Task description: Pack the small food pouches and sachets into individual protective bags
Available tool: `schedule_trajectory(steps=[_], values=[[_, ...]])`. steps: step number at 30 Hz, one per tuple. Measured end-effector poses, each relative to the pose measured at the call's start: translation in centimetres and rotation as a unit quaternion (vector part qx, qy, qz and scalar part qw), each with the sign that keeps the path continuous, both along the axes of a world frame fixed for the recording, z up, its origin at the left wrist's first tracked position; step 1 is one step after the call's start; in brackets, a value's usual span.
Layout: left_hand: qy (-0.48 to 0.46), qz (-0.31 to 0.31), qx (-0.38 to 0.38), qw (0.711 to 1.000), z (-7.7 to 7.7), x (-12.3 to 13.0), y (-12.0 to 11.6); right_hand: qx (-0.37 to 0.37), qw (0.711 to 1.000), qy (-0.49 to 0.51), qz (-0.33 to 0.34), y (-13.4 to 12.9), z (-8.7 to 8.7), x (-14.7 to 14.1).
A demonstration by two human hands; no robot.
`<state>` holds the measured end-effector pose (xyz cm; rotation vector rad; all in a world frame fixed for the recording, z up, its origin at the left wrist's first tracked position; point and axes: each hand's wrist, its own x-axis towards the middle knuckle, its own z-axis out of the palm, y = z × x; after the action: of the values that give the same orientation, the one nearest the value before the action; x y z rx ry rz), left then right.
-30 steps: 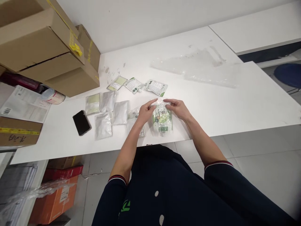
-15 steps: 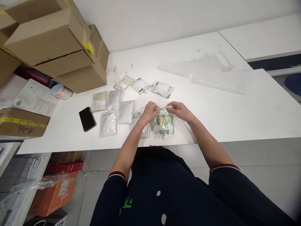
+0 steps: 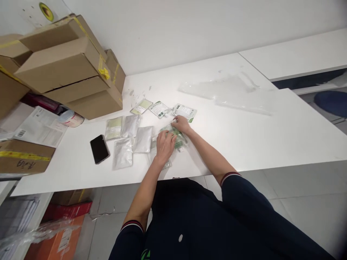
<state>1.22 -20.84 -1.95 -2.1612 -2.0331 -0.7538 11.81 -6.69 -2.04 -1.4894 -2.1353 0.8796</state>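
A green-and-white pouch (image 3: 179, 142) in a clear plastic bag lies tilted near the table's front edge. My right hand (image 3: 181, 124) is closed at its upper edge, fingers bent over the plastic. Curled against the pouch's left side is my left hand (image 3: 165, 146), which covers part of it. Another clear-wrapped packet (image 3: 167, 164) lies partly hidden under my left hand and wrist. Just beyond my right hand rests a white-and-green pouch (image 3: 184, 111), with a second printed pouch (image 3: 159, 109) to its left.
Silver packets (image 3: 123, 153) and yellow-green packets (image 3: 114, 128) lie to the left, beside a black phone (image 3: 99, 148). Cardboard boxes (image 3: 65, 65) and a can (image 3: 71, 118) stand at the back left. A large clear plastic sheet (image 3: 230, 93) spreads over the back right of the white table (image 3: 271, 144).
The wrapped pouch has turned and shifted slightly left. My right hand has moved left to its upper edge, and my left hand has come down over its left side. The view has tilted upward.
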Motion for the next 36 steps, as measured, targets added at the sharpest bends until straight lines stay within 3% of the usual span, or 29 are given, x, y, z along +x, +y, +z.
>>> schedule_trajectory(steps=[3, 6, 8, 11, 13, 14, 16, 18, 21, 24, 27, 31, 33, 36], values=[[0.048, 0.009, -0.028, 0.998, -0.6, 0.4, 0.5, 0.031, 0.999, -0.020, 0.025, -0.7, 0.8, -2.3], [0.080, 0.017, -0.052, 0.995, -1.0, 0.7, 0.7, 0.074, 0.996, -0.031, 0.037, 0.1, 2.4, -1.1], [0.084, 0.020, -0.056, 0.995, -1.2, 0.8, 0.6, 0.097, 0.994, -0.041, 0.011, 1.8, 3.3, 2.1], [0.085, 0.027, -0.056, 0.994, -1.4, 0.9, 0.4, 0.112, 0.983, -0.093, -0.114, 5.2, 3.6, 9.5], [0.085, 0.033, -0.054, 0.994, -1.5, 1.0, 0.4, 0.106, 0.946, -0.204, -0.229, 7.1, 2.9, 14.8], [0.085, 0.035, -0.053, 0.994, -1.5, 1.0, 0.4, 0.084, 0.929, -0.255, -0.257, 7.8, 2.4, 17.1], [0.088, 0.036, -0.051, 0.994, -1.5, 1.1, 0.4, 0.019, 0.915, -0.324, -0.240, 8.8, 1.8, 20.8], [0.090, 0.036, -0.052, 0.994, -1.4, 1.2, 0.4, -0.042, 0.903, -0.368, -0.216, 9.6, 1.9, 22.7], [0.090, 0.037, -0.053, 0.994, -1.4, 1.2, 0.3, -0.094, 0.885, -0.408, -0.206, 11.1, 3.2, 22.5], [0.092, 0.044, -0.054, 0.993, -1.4, 1.3, 0.3, 0.002, 0.910, -0.376, -0.172, 12.7, 3.8, 19.8], [0.092, 0.055, -0.058, 0.993, -1.5, 1.4, 0.1, 0.116, 0.932, -0.324, -0.115, 13.9, 2.4, 16.3], [0.084, 0.049, -0.055, 0.994, -1.6, 1.2, 0.0, 0.108, 0.936, -0.316, -0.110, 15.2, 0.1, 13.0], [0.078, 0.040, -0.048, 0.995, -1.7, 1.1, 0.0, 0.127, 0.941, -0.288, -0.123, 15.8, 0.2, 12.3], [0.071, 0.039, -0.040, 0.996, -1.8, 1.0, 0.0, 0.161, 0.946, -0.235, -0.156, 16.0, 1.6, 12.4]])
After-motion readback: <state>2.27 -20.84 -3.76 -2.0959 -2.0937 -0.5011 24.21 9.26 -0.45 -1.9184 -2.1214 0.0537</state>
